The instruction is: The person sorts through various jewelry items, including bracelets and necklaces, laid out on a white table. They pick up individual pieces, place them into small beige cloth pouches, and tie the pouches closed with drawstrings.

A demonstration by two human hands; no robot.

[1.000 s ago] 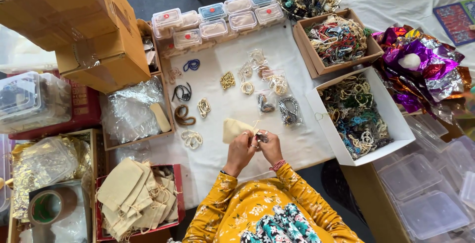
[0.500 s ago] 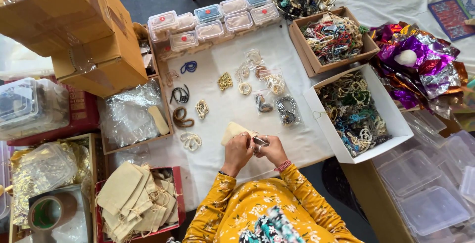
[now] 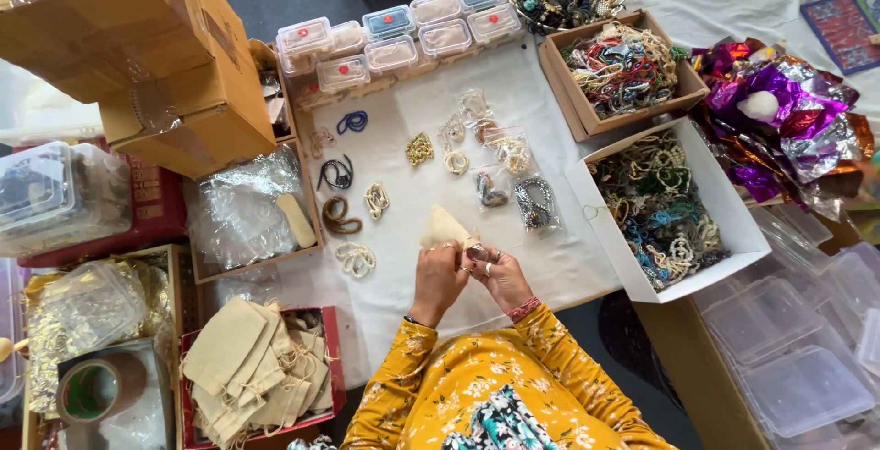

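Just below the middle of the frame, the left hand (image 3: 438, 276) and right hand (image 3: 498, 274) pinch the mouth of a small cream cloth pouch (image 3: 444, 227), each grip closed on it, above the white-covered table (image 3: 412, 93). A small item between the fingers is too small to make out; it could slip if the mouth sags. The pouch looks soft, flat and triangular.

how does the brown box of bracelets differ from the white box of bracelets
The brown box is cardboard-coloured and sits farther from the hands; the white box is larger and nearer. The brown box's beads look mostly red and white; the white box's look cream, blue and green. Both are open and heaped with beaded strands.
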